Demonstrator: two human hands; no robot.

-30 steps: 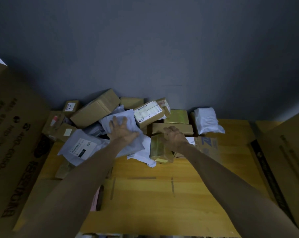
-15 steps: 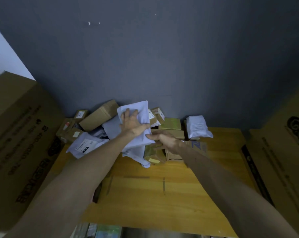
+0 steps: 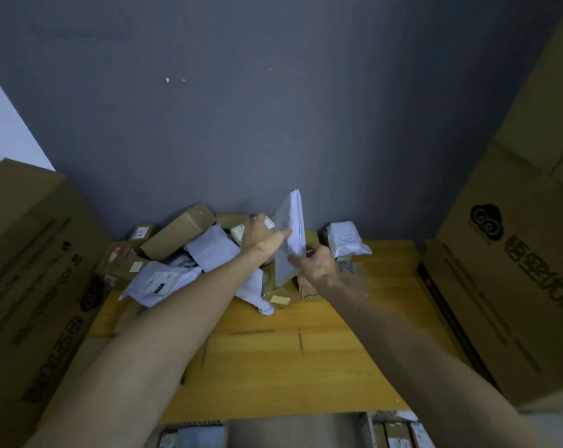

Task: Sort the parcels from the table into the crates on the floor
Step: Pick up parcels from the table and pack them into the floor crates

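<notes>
The white mailer now stands upright, lifted off the pile; left hand and right hand both pinch it; ready, I judge, for sorting.

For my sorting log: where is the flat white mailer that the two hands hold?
Head view, centre: the flat white mailer is held upright above the parcel pile, between the left hand and the right hand, left of a lumpy white parcel.

We hold a white bag upright above the table, left hand gripping its side, right hand pinching its lower edge (boxes piled behind).
</notes>
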